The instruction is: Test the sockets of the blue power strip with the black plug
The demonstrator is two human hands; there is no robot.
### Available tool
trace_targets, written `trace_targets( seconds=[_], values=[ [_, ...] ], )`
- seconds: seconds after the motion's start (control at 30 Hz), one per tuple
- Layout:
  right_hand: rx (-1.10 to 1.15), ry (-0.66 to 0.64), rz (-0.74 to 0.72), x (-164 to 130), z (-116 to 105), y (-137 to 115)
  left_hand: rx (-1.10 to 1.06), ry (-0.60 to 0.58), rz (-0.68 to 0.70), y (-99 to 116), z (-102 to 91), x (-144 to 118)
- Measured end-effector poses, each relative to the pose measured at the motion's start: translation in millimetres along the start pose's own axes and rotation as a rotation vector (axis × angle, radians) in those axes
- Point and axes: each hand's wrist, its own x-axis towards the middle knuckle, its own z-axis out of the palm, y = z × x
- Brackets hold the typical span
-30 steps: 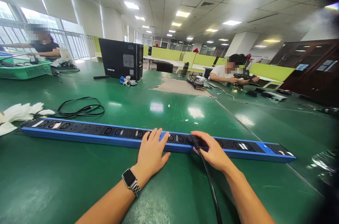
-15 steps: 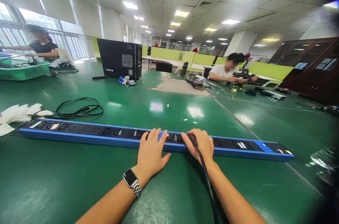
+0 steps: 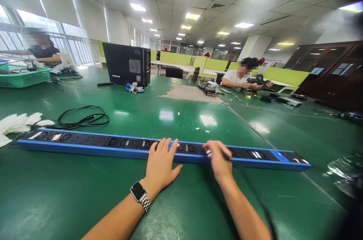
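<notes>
Open-plan office, glossy green workbench (image 3: 85, 194). Long blue-and-black metal power strip (image 3: 85, 143) lies flat across it, just ahead of both hands.

Left hand (image 3: 161, 166): palm down, fingers together and slightly fanned, fingertips on the strip's near edge and top face, pinning it. Silver-banded smartwatch (image 3: 138, 191) on that wrist.

Right hand (image 3: 219, 160): motion-blurred, fingers curled in a pinch around the black plug (image 3: 225, 156) of a black power cable (image 3: 261, 206). Plug looks clear of the socket row, just above the strip. Blur hides whether any prong is in a socket; can't tell for sure.

Progress, my read: plug appears out of the strip, cable trails back toward the wearer on the right. None of the sockets I can see has anything plugged in. What's left looks like dealing with the plug in hand.

Orientation: strip's long axis runs left-right across the view, slightly angled, left end farther away, right end nearer. Socket face up. Blue end cap (image 3: 283, 156) on the right; left end sits beside crumpled white cloth gloves (image 3: 17, 122) and near a loose coil of black cable (image 3: 83, 117).

Two other people are working at benches farther back.
</notes>
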Motion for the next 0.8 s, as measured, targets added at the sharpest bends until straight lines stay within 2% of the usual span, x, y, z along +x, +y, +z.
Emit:
trace_targets(
  seconds=[0.07,0.13,0.17,0.23,0.33,0.4,0.5,0.63,0.8],
  values=[
    [-0.281,-0.247,-0.177,-22.7,18.5,4.4,-0.002,0.008,0.007,-0.9,0.2,-0.1],
    [-0.403,-0.308,-0.298,-33.0,28.5,6.9,-0.007,0.005,0.013,-1.7,0.3,-0.2],
    [-0.423,-0.296,-0.330,-33.1,29.4,8.6,-0.009,-0.002,0.013,-2.0,0.1,-0.3],
    [-0.431,-0.199,-0.331,-25.4,23.6,14.6,-0.009,-0.019,0.008,-2.2,-0.8,-0.3],
    [-0.527,0.009,-0.212,-6.2,5.5,27.4,0.003,-0.045,-0.004,-1.9,-2.7,0.2],
    [-0.701,0.033,-0.101,3.2,-4.1,33.1,0.015,-0.054,-0.007,-1.6,-3.5,0.7],
    [-0.839,-0.047,-0.073,7.8,-7.9,32.7,0.023,-0.051,-0.007,-1.4,-3.3,1.1],
    [-0.836,-0.210,-0.155,6.3,-3.8,23.7,0.023,-0.047,-0.004,-1.7,-1.9,0.9],
    [-0.932,-0.337,-0.223,10.5,-3.4,17.5,0.024,-0.043,0.001,-1.6,-1.7,0.7]
  ],
)
